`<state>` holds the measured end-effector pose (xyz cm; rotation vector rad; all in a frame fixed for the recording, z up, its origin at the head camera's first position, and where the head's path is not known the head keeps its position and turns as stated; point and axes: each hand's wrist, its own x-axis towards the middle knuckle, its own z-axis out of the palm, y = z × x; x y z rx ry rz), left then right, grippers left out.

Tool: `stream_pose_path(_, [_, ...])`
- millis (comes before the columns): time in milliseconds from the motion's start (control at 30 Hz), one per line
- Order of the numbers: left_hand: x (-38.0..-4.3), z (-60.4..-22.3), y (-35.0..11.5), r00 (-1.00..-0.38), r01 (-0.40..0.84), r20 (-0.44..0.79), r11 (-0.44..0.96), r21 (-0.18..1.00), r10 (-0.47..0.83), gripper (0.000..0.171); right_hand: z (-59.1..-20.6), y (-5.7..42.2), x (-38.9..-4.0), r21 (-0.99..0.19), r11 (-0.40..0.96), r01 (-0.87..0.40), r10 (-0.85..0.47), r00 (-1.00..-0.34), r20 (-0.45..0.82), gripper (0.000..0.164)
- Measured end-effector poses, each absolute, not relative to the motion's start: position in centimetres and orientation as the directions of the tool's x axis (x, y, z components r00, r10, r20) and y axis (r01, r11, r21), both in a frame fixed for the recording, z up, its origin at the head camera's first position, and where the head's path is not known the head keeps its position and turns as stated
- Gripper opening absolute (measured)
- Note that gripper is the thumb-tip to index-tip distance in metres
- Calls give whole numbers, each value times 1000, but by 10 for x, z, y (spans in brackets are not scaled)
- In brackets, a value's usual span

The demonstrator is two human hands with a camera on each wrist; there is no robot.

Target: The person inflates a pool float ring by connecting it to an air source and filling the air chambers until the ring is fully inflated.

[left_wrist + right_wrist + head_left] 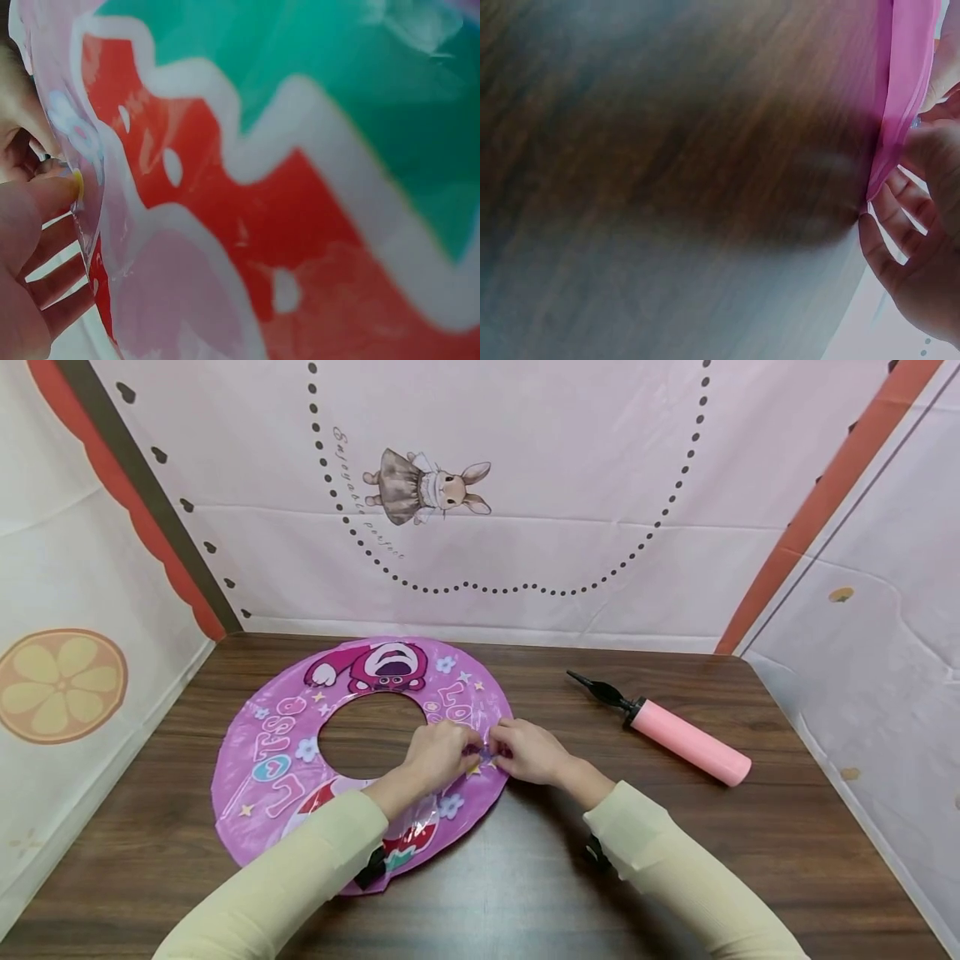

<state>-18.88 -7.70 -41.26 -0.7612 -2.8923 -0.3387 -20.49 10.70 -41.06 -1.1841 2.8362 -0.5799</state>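
A flat-looking purple swim ring (251, 752), printed with a bear, flowers and lettering, lies on the wooden table. At its right side my left hand (442, 753) bends over the film, thumb and fingertips pinching at a small clear valve (49, 164). Facing it from the right, my right hand (531, 753) pinches at the same spot, its other fingers against the ring's outer edge (889, 142). The fingers cover most of the valve. Red and green printed film fills much of the left wrist view.
A hand pump (686, 739) with a pink barrel and black nozzle lies to the right on the table (525, 893). Printed cloth (570, 485) hangs behind the table and along both sides.
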Motion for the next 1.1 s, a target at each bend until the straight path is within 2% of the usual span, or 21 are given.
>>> stream_pose_path(233, [-188, -411, -77, -867, 495, 166, 847, 194, 469, 16, -408, 110, -202, -337, 630, -700, -705, -697, 128, 10])
stream_pose_path(467, [-187, -412, -76, -869, 493, 160, 847, 200, 468, 17, -395, 129, -198, -315, 632, -708, -721, -686, 95, 27])
stream_pose_path(667, [-187, -413, -77, -870, 492, 170, 839, 232, 463, 18, -384, 159, -200, -237, 665, -708, -690, -704, 168, 37])
stream_pose_path(867, [-186, -414, -79, -876, 482, 165, 841, 243, 454, 24, -373, 201, -205, -180, 736, -653, -603, -752, 264, 47])
stream_pose_path(1100, [-187, -417, -79, -874, 486, 137, 841, 238, 466, 28, -366, 249, -206, -143, 828, -543, -492, -824, 280, 57])
